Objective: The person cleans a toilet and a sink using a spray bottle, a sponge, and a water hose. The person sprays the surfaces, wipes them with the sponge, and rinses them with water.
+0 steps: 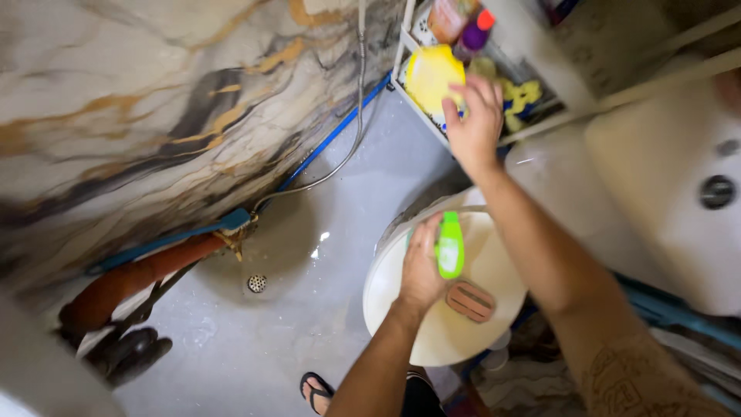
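My left hand (421,266) grips a green spray bottle (450,245) over the closed white toilet lid (401,293). A small pinkish ribbed pad (470,301) lies on the lid just right of that hand. My right hand (472,123) reaches up to a white wire rack (403,46), fingers touching a yellow sponge-like item (429,76) there. I cannot tell if it grips it. A purple bottle with an orange cap (472,35) stands in the rack above that hand.
A marbled wall (139,116) runs along the left, with a metal hose (351,139) and blue pipe (332,135). A floor drain (257,283) sits in the grey floor. The toilet tank (671,185) is at right. My sandalled foot (315,390) shows below.
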